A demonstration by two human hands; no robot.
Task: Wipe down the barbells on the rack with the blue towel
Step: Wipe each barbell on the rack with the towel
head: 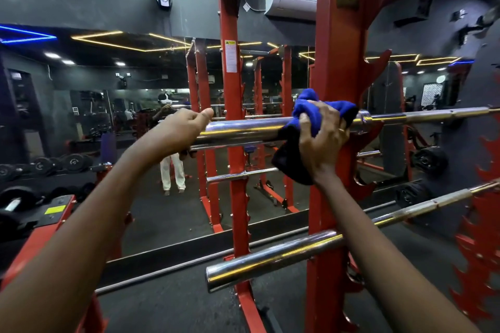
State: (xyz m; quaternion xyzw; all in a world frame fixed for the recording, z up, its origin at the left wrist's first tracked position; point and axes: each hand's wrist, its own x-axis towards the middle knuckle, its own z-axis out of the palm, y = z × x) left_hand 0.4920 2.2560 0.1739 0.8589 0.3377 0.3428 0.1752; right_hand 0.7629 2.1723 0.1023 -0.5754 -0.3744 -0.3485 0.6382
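step in hand: wiping the chrome sleeve of the upper barbell (243, 127); going by where the hands sit, this looks like mid-wipe on the first of the two bars in view.
left hand (181, 130): fingers curled round the free end of the sleeve, thumb lying on top, apparently steadying the bar.
right hand (322, 138): fingers clenched on the blue towel (305, 105), pressing it onto the sleeve just beside the collar (364, 119).
where the towel is: bunched over the top of the sleeve at the near red upright of the rack (341, 62), with a dark loose tail hanging below the bar in front of that upright.
look of the upper barbell: bright, mirror-like sleeve carrying yellow light streaks; past the collar a thinner, duller shaft runs off toward the right edge of the rack.
lower barbell (270, 259): rests on a lower level of the same upright, sleeve end toward the camera, no hand on it.
next move calls for: probably sliding the towel along the sleeve toward the left hand with the squeeze kept firm, then working past the collar onto the shaft; the left hand would need to hold the bar from rolling.
left to do: the lower barbell, as far as i can judge.
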